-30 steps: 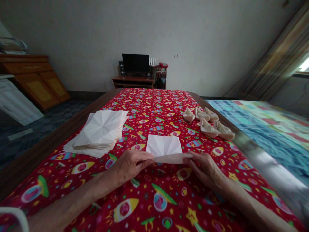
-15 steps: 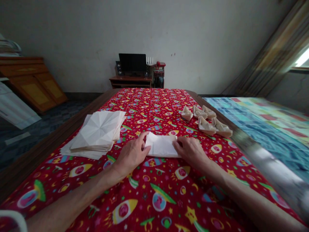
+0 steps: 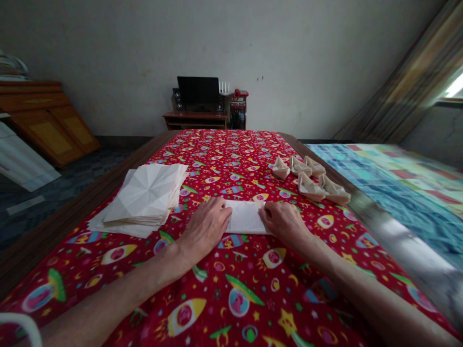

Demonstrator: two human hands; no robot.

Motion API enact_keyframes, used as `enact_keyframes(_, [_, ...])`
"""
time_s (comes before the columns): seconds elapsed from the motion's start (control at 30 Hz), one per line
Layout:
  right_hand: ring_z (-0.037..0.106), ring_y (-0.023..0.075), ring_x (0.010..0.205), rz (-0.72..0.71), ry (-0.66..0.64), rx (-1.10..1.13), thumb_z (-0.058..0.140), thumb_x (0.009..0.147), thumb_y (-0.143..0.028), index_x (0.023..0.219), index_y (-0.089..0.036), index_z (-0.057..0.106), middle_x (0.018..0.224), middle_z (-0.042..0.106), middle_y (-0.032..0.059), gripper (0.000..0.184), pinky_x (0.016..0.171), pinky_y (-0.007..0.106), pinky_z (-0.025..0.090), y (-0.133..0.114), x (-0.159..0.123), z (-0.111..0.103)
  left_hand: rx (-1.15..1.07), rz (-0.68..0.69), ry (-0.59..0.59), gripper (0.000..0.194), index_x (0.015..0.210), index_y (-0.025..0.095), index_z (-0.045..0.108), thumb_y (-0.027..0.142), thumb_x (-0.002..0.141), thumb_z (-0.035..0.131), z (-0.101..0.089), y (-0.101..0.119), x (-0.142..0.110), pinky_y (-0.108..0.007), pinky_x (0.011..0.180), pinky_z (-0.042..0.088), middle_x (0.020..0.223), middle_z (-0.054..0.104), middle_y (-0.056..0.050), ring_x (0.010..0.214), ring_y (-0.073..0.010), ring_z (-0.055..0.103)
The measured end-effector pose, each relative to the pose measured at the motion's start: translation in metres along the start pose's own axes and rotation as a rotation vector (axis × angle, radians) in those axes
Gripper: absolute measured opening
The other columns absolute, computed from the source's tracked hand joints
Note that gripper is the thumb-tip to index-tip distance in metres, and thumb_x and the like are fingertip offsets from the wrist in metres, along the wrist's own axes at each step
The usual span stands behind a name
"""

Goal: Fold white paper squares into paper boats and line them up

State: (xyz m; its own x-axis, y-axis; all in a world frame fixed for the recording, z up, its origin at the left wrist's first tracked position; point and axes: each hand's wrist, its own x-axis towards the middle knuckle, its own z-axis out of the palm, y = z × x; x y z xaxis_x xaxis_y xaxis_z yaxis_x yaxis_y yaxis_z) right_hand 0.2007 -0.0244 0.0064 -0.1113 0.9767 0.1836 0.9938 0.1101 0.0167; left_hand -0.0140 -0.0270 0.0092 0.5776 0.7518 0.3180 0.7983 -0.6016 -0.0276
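A folded sheet of white paper (image 3: 244,218) lies flat as a small rectangle on the red patterned cloth (image 3: 231,270). My left hand (image 3: 210,219) covers its left end, fingers closed together on the paper. On the opposite end sits my right hand (image 3: 282,219), its fingers curled and pinching the edge. To the left rests a stack of creased paper sheets (image 3: 146,195), the top one marked with radiating fold lines. Several folded paper boats (image 3: 310,187) stand in a cluster to the right, beyond my right hand.
The table has a brown wooden edge (image 3: 108,180) beyond the cloth. A bed with a blue patchwork cover (image 3: 383,188) adjoins on the right. At the far end are a black monitor (image 3: 198,90) and a red telephone (image 3: 241,92). A wooden cabinet (image 3: 54,123) stands left.
My left hand has moved slightly right and over the paper's left end, and the raised upper-left edge now lies flat. My right hand stays at the right end.
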Motion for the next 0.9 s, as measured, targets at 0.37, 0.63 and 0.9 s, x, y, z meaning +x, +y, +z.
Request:
enact_keyframes(0.37, [0.06,0.0166,0.063,-0.002,0.017,0.007,0.041,0.091,-0.033,0.081,-0.017,0.068,0.072,0.069,0.009,0.033,0.054,0.028,0.023,-0.002,0.0,-0.001,-0.162,0.131,-0.032,0.042,0.134,0.016,0.044,0.032,0.098,0.029,0.012,0.028,-0.007,-0.039,0.111,0.032,0.14,0.045,-0.009,0.133,-0.021,0.037])
enact_keyframes(0.63, [0.058,0.0155,0.061,-0.011,0.012,0.013,0.04,0.091,-0.034,0.082,-0.016,0.068,0.071,0.068,0.0092,0.035,0.053,0.027,0.024,-0.001,0.001,-0.001,-0.175,0.138,-0.102,0.044,0.137,0.017,0.041,0.033,0.099,0.026,0.009,0.028,-0.007,-0.042,0.112,0.029,0.144,0.041,-0.008,0.136,-0.0225,0.031])
enact_keyframes(0.9, [0.057,0.0146,0.06,-0.015,0.008,0.023,0.041,0.091,-0.034,0.08,-0.017,0.067,0.071,0.068,0.0079,0.033,0.053,0.027,0.023,-0.002,0.0,-0.003,-0.229,0.164,-0.222,0.041,0.138,0.03,0.038,0.035,0.098,0.029,0.0,0.032,-0.007,-0.054,0.111,0.023,0.149,0.032,-0.001,0.14,-0.0284,0.02])
